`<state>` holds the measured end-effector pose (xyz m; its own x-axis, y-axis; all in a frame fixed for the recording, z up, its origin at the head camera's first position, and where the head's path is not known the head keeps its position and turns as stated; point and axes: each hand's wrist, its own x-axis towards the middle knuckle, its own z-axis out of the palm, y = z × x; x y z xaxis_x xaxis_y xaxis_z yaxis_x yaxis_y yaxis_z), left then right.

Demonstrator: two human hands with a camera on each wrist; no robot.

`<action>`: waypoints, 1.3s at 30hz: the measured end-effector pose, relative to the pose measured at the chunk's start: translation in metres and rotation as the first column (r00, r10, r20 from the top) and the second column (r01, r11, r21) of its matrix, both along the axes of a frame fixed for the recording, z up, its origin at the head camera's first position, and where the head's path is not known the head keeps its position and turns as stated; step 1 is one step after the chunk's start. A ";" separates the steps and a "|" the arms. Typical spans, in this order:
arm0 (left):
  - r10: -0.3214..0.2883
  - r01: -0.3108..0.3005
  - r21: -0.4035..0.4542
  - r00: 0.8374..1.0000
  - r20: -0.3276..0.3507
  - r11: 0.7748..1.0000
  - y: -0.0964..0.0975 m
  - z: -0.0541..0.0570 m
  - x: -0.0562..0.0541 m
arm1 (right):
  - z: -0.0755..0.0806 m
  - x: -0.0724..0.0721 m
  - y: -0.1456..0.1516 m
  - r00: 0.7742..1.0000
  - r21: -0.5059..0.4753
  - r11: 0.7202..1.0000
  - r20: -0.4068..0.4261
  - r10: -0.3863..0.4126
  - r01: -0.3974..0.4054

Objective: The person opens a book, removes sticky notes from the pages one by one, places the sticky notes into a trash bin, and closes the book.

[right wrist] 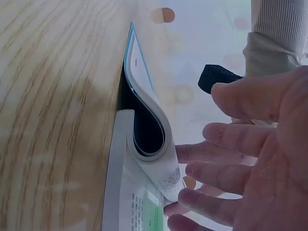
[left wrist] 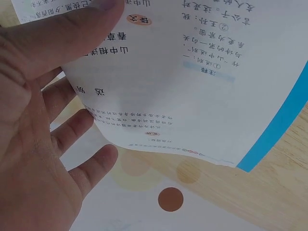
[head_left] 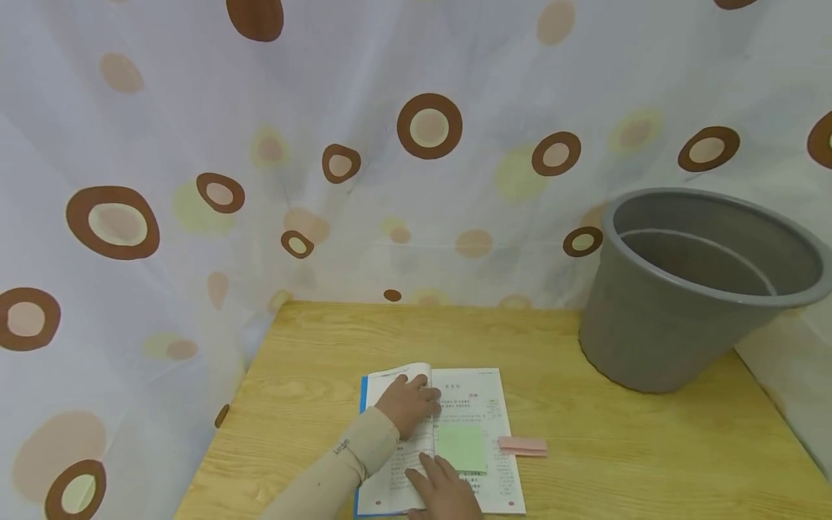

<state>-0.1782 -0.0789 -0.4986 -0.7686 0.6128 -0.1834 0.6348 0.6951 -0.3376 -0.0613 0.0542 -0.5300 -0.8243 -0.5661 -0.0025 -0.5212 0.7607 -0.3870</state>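
An open book (head_left: 507, 404) with a blue cover edge lies on the wooden table, its left-hand pages bulging up near the spine. My left hand (head_left: 409, 404) rests on those pages by the spine, fingers spread; in the left wrist view the hand (left wrist: 43, 130) shows its thumb over the printed page (left wrist: 202, 115). Lower down, my right hand (head_left: 447, 492) is over the bottom part near the spine, with fingers straight. The right wrist view shows this hand (right wrist: 260, 159) beside the curled pages (right wrist: 161, 115). A green sticky note (head_left: 463, 446) is on the right page.
A pink paper strip (head_left: 523, 446) sticks out past the book's right edge. At the right back of the table (head_left: 604, 448) stands a large grey bucket (head_left: 656, 325). A curtain (head_left: 370, 238) with brown circles hangs behind and at the left.
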 end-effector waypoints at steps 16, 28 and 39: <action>0.023 -0.023 0.009 1.000 0.015 1.000 0.001 -0.004 -0.006 | 0.007 0.000 0.007 0.999 -0.125 0.992 -0.017 -0.029 0.027; 0.027 -0.027 0.040 1.000 0.005 0.999 -0.001 -0.005 -0.006 | 0.008 0.000 0.021 0.984 -0.365 0.918 -0.027 -0.177 0.155; 0.020 -0.021 0.042 1.000 0.020 0.999 0.000 -0.005 -0.002 | 0.000 0.001 0.040 0.970 -0.403 0.891 -0.035 -0.242 0.208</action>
